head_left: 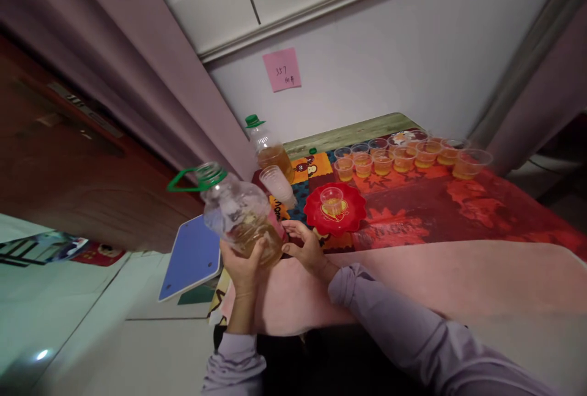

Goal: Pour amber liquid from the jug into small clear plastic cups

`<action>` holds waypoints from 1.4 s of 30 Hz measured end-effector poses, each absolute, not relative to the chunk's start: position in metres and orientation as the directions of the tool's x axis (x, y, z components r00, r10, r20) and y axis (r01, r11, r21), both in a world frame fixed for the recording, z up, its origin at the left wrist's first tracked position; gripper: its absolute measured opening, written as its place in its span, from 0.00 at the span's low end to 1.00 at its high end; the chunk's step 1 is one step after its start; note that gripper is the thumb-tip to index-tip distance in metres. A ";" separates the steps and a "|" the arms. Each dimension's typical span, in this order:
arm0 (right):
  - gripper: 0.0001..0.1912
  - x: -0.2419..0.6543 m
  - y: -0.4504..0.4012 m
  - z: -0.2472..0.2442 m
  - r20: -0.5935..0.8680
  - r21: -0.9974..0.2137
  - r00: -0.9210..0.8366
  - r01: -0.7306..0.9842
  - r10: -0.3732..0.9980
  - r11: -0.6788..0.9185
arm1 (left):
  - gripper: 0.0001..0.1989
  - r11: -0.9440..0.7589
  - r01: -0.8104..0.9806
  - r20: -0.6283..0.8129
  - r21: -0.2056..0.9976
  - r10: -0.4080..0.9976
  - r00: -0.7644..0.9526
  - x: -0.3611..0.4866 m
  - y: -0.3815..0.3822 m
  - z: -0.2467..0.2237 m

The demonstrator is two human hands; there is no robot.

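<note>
A large clear jug (241, 216) with a green handle ring and an uncapped mouth leans to the left, amber liquid in its lower part. My left hand (243, 261) is wrapped round its lower side. Against its right side rests my right hand (306, 248), fingers curved and partly apart, thumb and fingertips touching the jug near its label. Right of the hands, a red scalloped plate (313, 216) bears one clear cup (332, 201) with some yellow liquid. A stack of clear cups (276, 183) lies tilted behind the jug.
Two rows of clear cups (404, 159) with amber liquid stand at the back right. A second jug (271, 154) with a green cap is by the curtain. A green cap (312, 151) lies near the wall. A blue board (191, 256) is at left, and a pink cloth (413, 274) covers the table's front.
</note>
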State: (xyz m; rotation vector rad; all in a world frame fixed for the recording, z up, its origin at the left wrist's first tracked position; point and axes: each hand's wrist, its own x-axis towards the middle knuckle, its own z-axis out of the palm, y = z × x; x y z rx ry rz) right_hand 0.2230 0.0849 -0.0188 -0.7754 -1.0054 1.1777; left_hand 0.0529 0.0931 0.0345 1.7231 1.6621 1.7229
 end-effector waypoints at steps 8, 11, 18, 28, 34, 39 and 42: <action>0.27 0.219 0.082 -0.020 0.259 -0.948 0.112 -0.162 0.959 0.275 | 0.44 -0.354 0.328 0.470 0.876 0.779 -0.415 0.061 0.089 -0.005; 0.26 0.219 0.080 -0.019 0.254 -0.955 0.157 -0.113 0.954 0.273 | 0.43 -0.362 0.324 0.473 0.874 0.788 -0.394 0.057 0.091 -0.007; 0.17 0.226 0.064 -0.010 0.216 -0.957 0.237 -0.141 0.947 0.254 | 0.44 -0.291 0.383 0.437 0.877 0.814 -0.382 0.052 0.092 -0.014; 0.11 0.299 0.044 0.031 0.408 -0.897 0.041 0.204 0.912 0.392 | 0.46 -0.294 0.383 0.445 0.875 0.802 -0.399 0.057 0.095 -0.015; 0.15 0.393 0.079 0.061 0.382 -0.694 0.094 0.686 0.919 0.218 | 0.49 -0.330 0.306 0.431 0.893 0.822 -0.373 0.061 0.096 -0.011; 0.27 0.421 0.117 0.073 0.235 -0.444 0.101 0.896 0.967 0.014 | 0.49 -0.324 0.335 0.441 0.885 0.816 -0.374 0.062 0.095 -0.012; 0.35 0.414 0.130 0.078 0.143 -0.369 0.074 0.929 0.987 -0.016 | 0.50 -0.341 0.326 0.451 0.882 0.813 -0.368 0.063 0.096 -0.013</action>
